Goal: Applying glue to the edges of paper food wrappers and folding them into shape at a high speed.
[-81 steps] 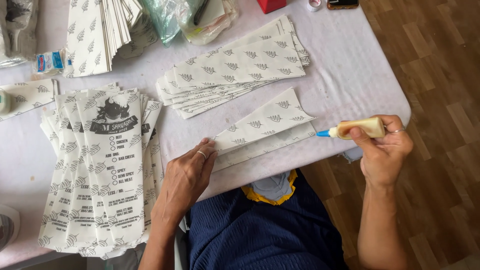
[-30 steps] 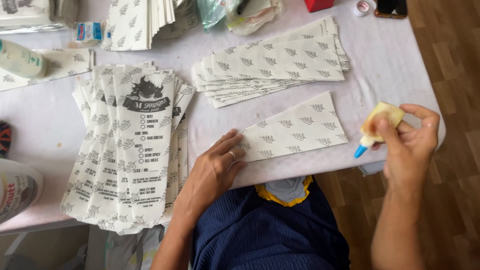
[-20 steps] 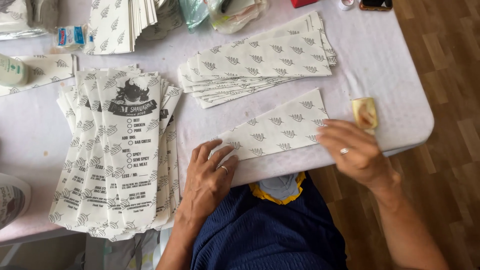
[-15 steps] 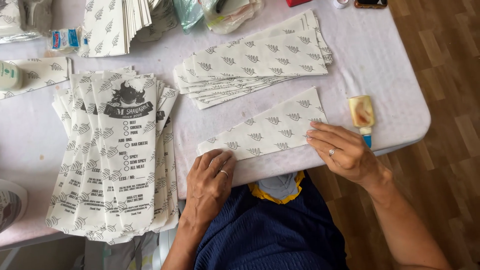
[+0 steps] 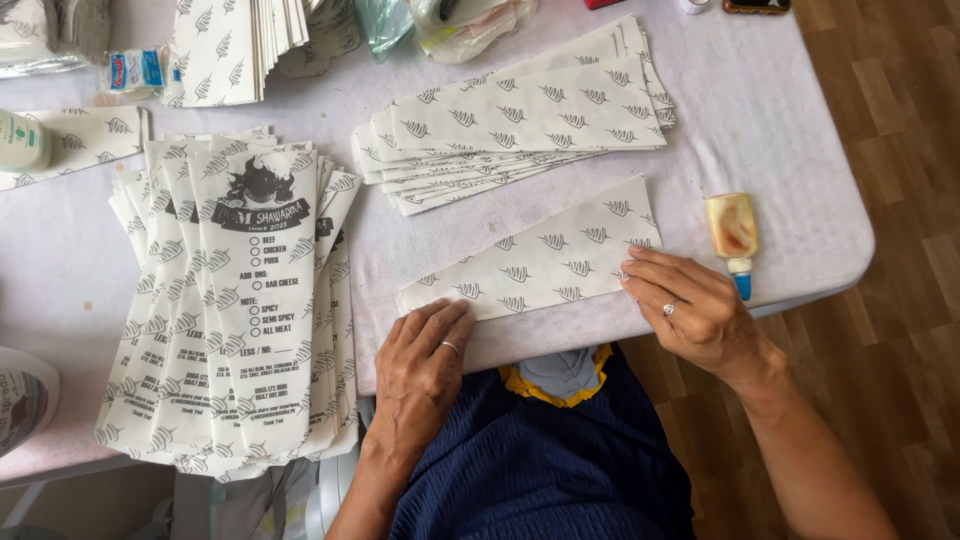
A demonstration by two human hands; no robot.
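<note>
A long white paper sleeve (image 5: pixel 540 260) with a grey leaf pattern lies slanted near the table's front edge. My left hand (image 5: pixel 425 365) rests flat with its fingertips on the sleeve's lower left end. My right hand (image 5: pixel 690 305) presses its fingertips on the sleeve's right end. Neither hand grips anything. A small yellowish glue bottle (image 5: pixel 733 238) with a blue tip lies on the table just right of my right hand.
A fanned stack of printed paper bags (image 5: pixel 240 320) lies at left. Another pile of leaf-pattern sleeves (image 5: pixel 520 125) lies behind the one I press. More paper stacks (image 5: pixel 240 40), plastic bags (image 5: pixel 450 20) and a small carton (image 5: pixel 135 70) sit at the back. The table edge (image 5: pixel 840 270) borders wooden floor.
My right hand has put the glue bottle down on the table and moved left onto the sleeve's right end. My left hand has stayed at the sleeve's left end.
</note>
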